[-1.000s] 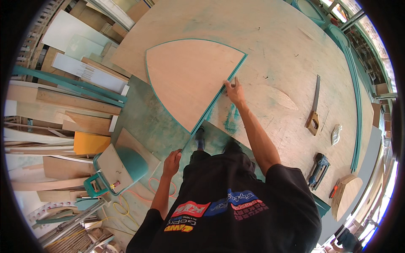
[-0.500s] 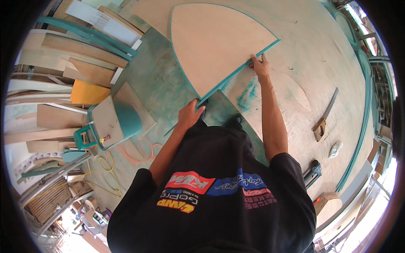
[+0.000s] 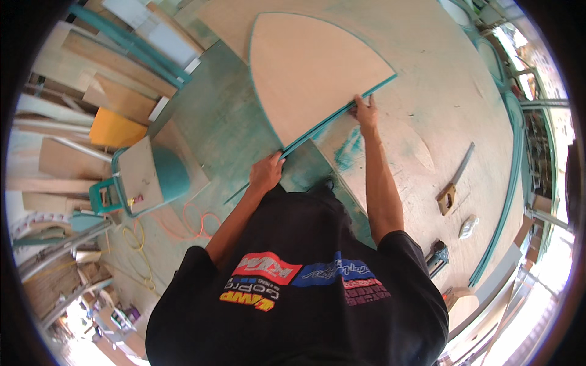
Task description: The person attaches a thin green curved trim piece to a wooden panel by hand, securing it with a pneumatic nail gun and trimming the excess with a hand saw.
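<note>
Left hand [image 3: 267, 172]: since a second ago it has come up to the near-left corner of the board [image 3: 317, 76], where its fingers now curl round the teal strip [image 3: 317, 129].
Table [image 3: 421, 49]: wide and pale with green stains, one corner showing just below the board; its far side runs out of view.
Shirt [image 3: 293, 329]: the wearer's own, black, filling the lower middle and covering what lies beneath.
Board: pale wood, two curved sides and one straight, lying partly on the table, its near-left corner out over the green floor [image 3: 226, 116].
Teal strip: along the straight side, with a thin tail past the left hand. Lining the strip up with that side looks like the step in hand; the next move seems to call for keeping both level along their length.
Right hand [image 3: 365, 114]: fingertips parted, touching the straight side farther up; I cannot tell whether they pinch or only press.
Handsaw [image 3: 447, 200]: on the table to the right, well apart from both hands.
Clear bag [image 3: 469, 226]: near the saw's handle, contents too blurred to make out.
Strip's underside: hidden, as are the left fingertips.
</note>
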`<state>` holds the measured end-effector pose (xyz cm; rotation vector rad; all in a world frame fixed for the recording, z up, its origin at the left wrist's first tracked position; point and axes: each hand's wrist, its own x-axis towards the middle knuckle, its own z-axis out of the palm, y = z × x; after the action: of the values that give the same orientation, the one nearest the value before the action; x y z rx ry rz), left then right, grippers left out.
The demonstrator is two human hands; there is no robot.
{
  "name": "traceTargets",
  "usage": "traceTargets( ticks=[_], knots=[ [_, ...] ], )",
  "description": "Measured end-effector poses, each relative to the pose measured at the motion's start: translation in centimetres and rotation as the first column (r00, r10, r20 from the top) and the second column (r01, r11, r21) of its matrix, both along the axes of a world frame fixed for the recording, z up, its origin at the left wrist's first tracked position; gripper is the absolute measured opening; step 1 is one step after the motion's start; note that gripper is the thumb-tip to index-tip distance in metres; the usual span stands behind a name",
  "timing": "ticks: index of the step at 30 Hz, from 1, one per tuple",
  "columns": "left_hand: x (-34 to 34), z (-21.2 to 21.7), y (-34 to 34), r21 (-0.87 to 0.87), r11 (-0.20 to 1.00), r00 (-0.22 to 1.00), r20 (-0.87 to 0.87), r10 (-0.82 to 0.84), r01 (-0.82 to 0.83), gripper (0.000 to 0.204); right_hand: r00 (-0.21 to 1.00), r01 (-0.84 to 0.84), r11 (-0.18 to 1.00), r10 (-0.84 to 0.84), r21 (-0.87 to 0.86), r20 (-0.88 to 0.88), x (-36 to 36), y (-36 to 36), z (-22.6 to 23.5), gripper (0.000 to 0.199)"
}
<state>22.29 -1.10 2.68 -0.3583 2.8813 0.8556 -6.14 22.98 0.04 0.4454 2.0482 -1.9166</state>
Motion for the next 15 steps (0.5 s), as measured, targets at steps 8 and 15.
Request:
traceTargets(
  ticks=[8, 15],
  knots=[
    [2.6, 0.2, 0.0, -0.048, 0.985, 0.976, -0.134, -0.173, 0.168, 0.05, 0.986, 0.105, 0.993, -0.097, 0.055, -0.138, 4.8, 3.6, 3.8, 0.029],
    [4.3, -0.9, 2.2, 0.134, 0.959, 0.968, -0.063, -0.243, 0.25, 0.063, 0.986, 0.147, 0.957, -0.123, 0.25, -0.111, 6.2, 7.6, 4.5, 0.034]
  ],
)
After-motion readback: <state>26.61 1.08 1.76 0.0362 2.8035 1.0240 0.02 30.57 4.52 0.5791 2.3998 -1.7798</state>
